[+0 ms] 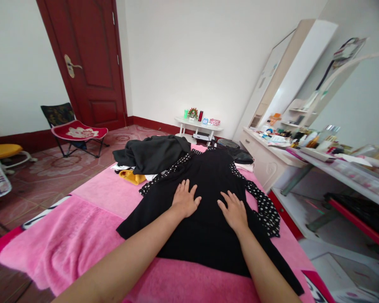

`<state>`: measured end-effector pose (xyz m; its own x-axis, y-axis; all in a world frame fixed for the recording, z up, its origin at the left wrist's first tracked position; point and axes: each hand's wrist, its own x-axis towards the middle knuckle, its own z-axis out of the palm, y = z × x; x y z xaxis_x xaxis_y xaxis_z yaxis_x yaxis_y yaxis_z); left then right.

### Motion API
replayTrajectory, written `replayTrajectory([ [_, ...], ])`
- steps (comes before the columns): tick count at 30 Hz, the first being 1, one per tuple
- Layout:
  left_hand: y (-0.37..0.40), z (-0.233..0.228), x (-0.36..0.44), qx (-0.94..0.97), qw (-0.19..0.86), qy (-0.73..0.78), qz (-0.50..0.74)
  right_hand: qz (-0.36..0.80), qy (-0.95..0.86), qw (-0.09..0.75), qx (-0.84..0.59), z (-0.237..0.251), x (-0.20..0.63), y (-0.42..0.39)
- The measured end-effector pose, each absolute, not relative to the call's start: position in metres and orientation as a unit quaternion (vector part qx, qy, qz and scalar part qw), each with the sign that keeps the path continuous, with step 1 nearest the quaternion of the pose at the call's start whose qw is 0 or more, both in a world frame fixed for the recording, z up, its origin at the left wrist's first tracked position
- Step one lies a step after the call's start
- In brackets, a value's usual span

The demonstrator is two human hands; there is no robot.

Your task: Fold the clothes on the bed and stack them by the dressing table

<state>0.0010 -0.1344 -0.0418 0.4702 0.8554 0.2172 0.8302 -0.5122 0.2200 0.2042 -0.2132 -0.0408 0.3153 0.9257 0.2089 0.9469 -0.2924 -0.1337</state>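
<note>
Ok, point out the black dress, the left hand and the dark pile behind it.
black dress [205,244], head view, lower front panel.
left hand [185,201], head view, back of hand.
dark clothes pile [151,153], head view, top fold.

A black dress [205,210] with white-dotted black sleeves lies spread flat and face-up under both hands, its neckline far beyond the fingertips and its hem nearest the wrists. The left hand [185,201] and right hand [234,211] press palm-down, fingers spread, on its middle.
</note>
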Motion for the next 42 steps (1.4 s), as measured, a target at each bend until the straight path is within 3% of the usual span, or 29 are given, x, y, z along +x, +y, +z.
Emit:
replayTrajectory([
  [42, -0.1358, -0.0387, -0.0005, 0.857, 0.048, 0.489, 0.153, -0.040, -0.585, 0.146, -0.797, -0.0401, 0.2058, -0.2139],
])
